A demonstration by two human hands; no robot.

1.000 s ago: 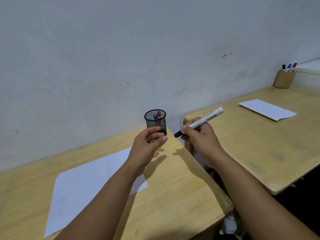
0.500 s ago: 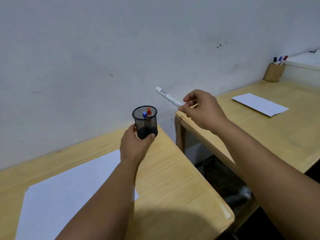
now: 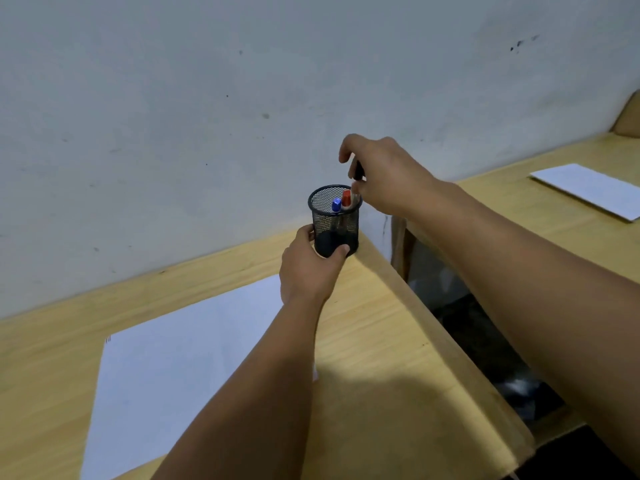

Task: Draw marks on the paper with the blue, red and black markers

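My left hand (image 3: 308, 268) grips the cup (image 3: 335, 221) at its base; my right hand (image 3: 384, 174), at the cup's one o'clock, pinches the black marker (image 3: 358, 171) above its rim

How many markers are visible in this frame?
3: the blue-capped marker and red-capped marker stand in the mesh cup; the right hand lowers the black-capped marker in.

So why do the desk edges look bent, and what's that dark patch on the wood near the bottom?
Head view: the wide-angle lens bows straight lines, so the desk edges splay outward. The dark patch looks like a soft shadow, probably cast by the person. The picture is soft overall, with no harsh glare, and the black marker in the right hand is slightly smeared.
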